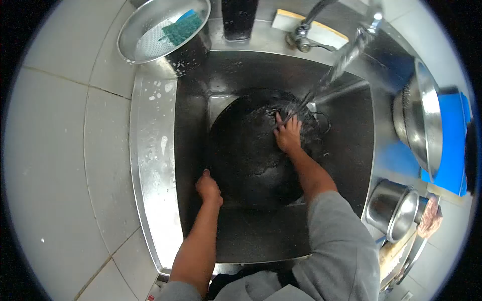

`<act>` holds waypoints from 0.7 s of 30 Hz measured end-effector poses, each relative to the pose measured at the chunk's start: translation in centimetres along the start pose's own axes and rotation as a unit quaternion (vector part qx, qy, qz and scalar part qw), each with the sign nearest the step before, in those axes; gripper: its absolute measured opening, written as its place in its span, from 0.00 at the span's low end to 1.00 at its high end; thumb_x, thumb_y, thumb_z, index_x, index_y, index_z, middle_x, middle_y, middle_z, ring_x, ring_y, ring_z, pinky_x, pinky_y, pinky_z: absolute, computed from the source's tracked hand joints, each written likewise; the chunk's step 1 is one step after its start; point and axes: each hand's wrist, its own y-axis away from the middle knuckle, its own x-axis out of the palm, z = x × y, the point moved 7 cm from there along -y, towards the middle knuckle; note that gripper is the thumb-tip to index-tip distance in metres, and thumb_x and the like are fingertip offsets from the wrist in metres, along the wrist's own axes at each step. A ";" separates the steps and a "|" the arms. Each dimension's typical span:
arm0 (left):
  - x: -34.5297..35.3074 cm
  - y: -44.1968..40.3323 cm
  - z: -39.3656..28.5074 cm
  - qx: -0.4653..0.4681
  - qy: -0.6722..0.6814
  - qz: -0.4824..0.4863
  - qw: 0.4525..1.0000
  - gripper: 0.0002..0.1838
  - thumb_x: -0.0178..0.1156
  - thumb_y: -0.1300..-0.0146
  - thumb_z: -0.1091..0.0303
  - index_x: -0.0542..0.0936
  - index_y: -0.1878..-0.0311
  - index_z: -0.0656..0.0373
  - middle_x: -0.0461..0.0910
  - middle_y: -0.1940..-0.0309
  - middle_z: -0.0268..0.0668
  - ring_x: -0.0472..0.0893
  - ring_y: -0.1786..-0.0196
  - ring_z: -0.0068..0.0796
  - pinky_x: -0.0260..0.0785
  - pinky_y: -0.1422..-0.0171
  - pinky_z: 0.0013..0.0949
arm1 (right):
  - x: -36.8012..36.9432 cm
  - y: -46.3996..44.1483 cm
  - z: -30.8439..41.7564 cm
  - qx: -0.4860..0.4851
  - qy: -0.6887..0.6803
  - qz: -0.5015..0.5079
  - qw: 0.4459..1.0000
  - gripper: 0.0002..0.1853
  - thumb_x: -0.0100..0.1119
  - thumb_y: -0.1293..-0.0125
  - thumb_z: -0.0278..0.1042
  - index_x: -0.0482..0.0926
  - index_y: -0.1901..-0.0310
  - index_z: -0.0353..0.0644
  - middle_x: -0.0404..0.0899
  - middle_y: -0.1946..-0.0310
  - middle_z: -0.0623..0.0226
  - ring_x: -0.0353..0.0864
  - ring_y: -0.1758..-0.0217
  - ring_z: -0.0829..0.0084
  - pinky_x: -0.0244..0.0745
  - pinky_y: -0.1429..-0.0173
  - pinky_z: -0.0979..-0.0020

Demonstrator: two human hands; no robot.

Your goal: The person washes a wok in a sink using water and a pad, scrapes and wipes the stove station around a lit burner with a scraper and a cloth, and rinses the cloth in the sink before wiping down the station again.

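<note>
A large round black wok (256,150) lies in the deep metal sink (346,150), with water on its inner surface. My left hand (208,188) is closed on the wok's left edge, its thumb at the rim. Inside the wok, on the upper right part, my right hand (288,133) lies with fingers spread against the wet surface. A stream of water (331,75) falls from the upper right and lands beside the right fingers. On the right side of the wok is a loop handle (324,122).
At the upper left stands a metal pot (193,55) with a strainer (150,40) and green scouring pad (182,29) on top. A faucet (303,41) is behind the sink. Metal bowls (419,120), a blue object (454,145) and a small pot (389,205) are on the right.
</note>
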 end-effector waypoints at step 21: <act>1.6 0.9 1.8 -0.040 0.069 0.076 0.994 0.17 0.48 0.30 0.57 0.64 0.77 0.49 0.58 0.89 0.26 0.57 0.88 0.22 0.47 0.84 0.29 | 1.1 1.9 5.3 -0.132 -0.039 0.282 0.949 0.45 0.47 0.37 0.67 0.47 0.26 0.49 0.33 0.26 0.41 0.31 0.23 0.40 0.30 0.26 0.40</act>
